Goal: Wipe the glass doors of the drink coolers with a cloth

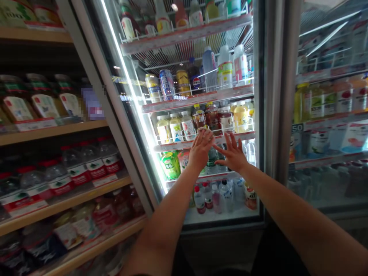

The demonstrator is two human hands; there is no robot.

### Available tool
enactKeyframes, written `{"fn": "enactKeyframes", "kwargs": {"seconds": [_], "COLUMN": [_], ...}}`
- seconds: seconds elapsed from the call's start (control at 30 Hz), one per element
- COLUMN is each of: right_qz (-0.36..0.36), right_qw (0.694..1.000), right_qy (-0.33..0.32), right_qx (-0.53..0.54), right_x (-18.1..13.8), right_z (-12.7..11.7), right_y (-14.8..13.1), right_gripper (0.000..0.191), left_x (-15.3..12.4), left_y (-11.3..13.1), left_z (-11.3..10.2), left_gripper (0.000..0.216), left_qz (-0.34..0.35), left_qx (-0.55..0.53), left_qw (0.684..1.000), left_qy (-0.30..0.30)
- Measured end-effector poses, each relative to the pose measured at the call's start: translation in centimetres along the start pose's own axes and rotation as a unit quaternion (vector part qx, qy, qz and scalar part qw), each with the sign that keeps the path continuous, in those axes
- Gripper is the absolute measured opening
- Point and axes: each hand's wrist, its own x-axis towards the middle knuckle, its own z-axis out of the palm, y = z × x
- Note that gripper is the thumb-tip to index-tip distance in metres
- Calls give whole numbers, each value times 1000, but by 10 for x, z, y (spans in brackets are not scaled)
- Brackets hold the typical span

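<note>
Both my hands reach out in front of a lit drinks fridge. My left hand has its fingers stretched out and held close together, with nothing visible in it. Beside it, my right hand is open with its fingers spread. In the picture, the hands cover part of a shelf edge; whether they touch anything, I cannot tell. Just above them stand a dark bottle with a yellow cap and a yellow drink bottle. Green bottles are partly hidden behind my hands.
Left of the fridge, a wooden shelf rack holds red-capped bottles and jars. A metal frame separates the lit fridge from another fridge section with drinks. A green pack and small bottles stand lower down.
</note>
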Motion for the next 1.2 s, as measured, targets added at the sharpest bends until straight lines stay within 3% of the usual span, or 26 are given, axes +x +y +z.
{"fn": "enactKeyframes", "kwargs": {"seconds": [0.07, 0.2, 0.33, 0.43, 0.53, 0.6, 0.7, 0.83, 0.9, 1.07, 1.2], "right_qz": [-1, -4, 13, 28, 31, 32, 34, 46, 51, 49, 54], "right_qw": [1000, 1000, 1000, 999, 999, 999, 999, 998, 998, 997, 997], "right_qy": [4, 11, 15, 24, 29, 28, 26, 26, 27, 34, 38], "right_qx": [-2, -7, -15, -18, -26, -30, -32, -34, -37, -45, -43], "right_x": [-1, -2, -3, -3, -4, -4, -5, -6, -6, -6, -6], "right_z": [1, 3, 8, 13, 16, 16, 15, 15, 15, 17, 17], "right_y": [0, 0, 0, 0, 0, 0, 0, -1, -1, -2, -2], "right_gripper": [88, 92, 114, 121, 119, 120, 113, 82, 75, 74, 73], "left_x": [4, 8, -3, -26, -45, -49, -42, -41, -52, -81, -79], "left_y": [0, -13, -17, -7, 0, -3, -13, -16, -10, 1, -6], "left_z": [-2, -10, -8, 3, 11, 9, 0, -5, 0, 13, 12], "left_gripper": [61, 64, 73, 68, 59, 56, 59, 66, 65, 53, 55], "left_qz": [9, -50, -74, -31, 81, 104, 37, -25, -2, 133, 105], "left_qx": [0, 15, 17, 13, 13, 17, 27, 25, 21, 9, 5], "left_qw": [1000, 998, 996, 999, 997, 994, 999, 999, 1000, 991, 994], "left_qy": [-11, 36, 52, 30, -17, -27, 0, 18, 10, -22, -42]}}
